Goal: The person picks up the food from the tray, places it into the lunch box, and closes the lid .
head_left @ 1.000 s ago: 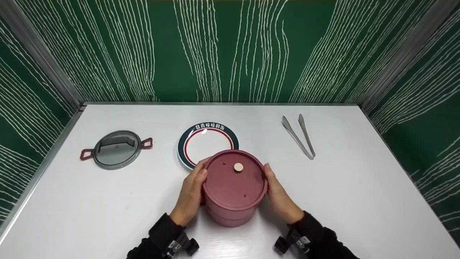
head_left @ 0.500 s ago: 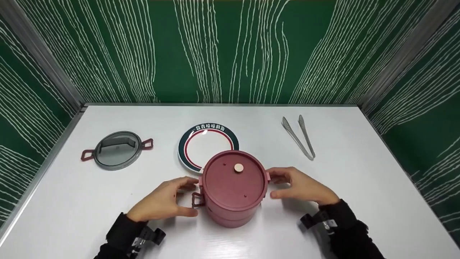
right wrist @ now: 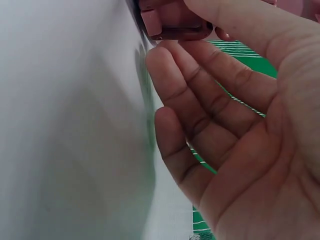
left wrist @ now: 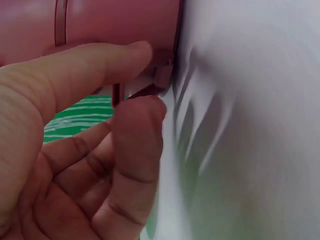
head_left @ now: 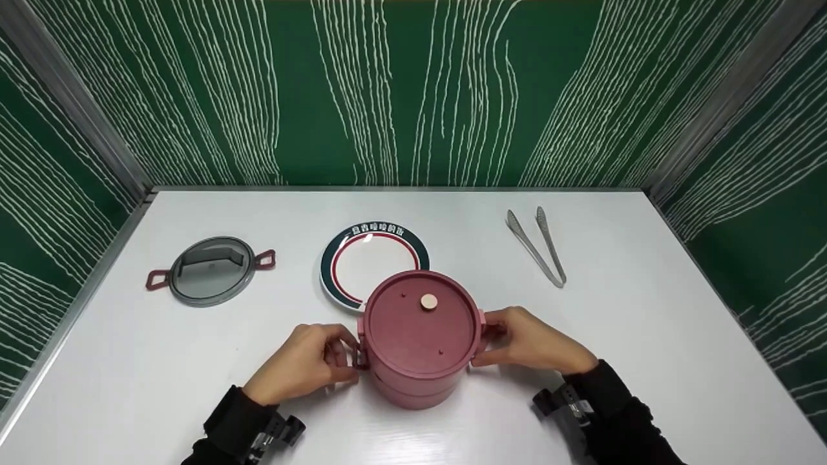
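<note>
A dark red lidded pot [head_left: 417, 387] stands upright on the table, a cream knob [head_left: 429, 301] on its lid [head_left: 400, 332]. At the pot's left side, my left hand [head_left: 300, 365] has thumb and curled fingers round the small side handle [left wrist: 162, 75]; the thumb lies along the pot wall in the left wrist view. My right hand [head_left: 536, 342] holds the opposite handle [right wrist: 182, 35] between thumb and fingertips, the lower fingers loosely bent beneath it. That handle is mostly hidden by the hand in the head view.
Behind the pot lies a white plate [head_left: 368, 268] with a dark green rim, partly covered by it. A glass lid [head_left: 212, 271] with two red handles lies at the left. Metal tongs [head_left: 546, 258] lie spread at the back right of the white table [head_left: 646, 310].
Both hands have let go of the pot's upper sides, moved outward and down, then closed in on the side handles. The pot stays in place.
</note>
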Demonstrator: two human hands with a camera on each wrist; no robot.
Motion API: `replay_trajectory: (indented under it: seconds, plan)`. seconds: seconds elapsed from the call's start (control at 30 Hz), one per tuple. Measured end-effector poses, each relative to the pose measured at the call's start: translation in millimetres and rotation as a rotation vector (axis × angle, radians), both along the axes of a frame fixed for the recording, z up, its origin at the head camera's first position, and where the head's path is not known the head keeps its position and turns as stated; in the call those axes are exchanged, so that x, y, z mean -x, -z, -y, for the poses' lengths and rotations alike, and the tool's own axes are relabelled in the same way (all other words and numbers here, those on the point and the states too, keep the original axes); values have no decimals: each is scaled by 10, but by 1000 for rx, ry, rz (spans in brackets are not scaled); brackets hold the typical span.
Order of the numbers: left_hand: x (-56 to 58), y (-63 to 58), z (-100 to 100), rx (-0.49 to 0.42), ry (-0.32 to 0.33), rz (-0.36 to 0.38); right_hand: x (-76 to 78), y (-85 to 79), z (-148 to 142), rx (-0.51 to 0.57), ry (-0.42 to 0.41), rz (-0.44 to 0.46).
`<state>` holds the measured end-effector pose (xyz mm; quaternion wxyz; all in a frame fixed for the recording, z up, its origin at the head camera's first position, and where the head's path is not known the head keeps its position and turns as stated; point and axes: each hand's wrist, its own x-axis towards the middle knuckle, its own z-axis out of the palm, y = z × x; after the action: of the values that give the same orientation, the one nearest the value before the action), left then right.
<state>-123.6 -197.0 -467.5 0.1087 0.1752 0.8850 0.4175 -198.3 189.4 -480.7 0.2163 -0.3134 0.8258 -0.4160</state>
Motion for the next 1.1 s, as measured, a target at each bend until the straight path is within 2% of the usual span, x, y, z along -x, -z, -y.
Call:
replay_trajectory:
  seconds: [0.23, 0.5, 0.93, 1.1]
  plan:
    - [4, 25, -44, -16, 0, -66, -10, -49, 36, 13, 19, 19]
    - [20, 56, -102, -106, 8, -62, -19, -64, 34, 19, 25, -20]
    - [40, 195, -164, -157, -32, -98, 1, -63, -33, 11, 37, -50]
    - [41, 225, -180, -180, -41, -85, 20, -24, -43, 18, 35, -46]
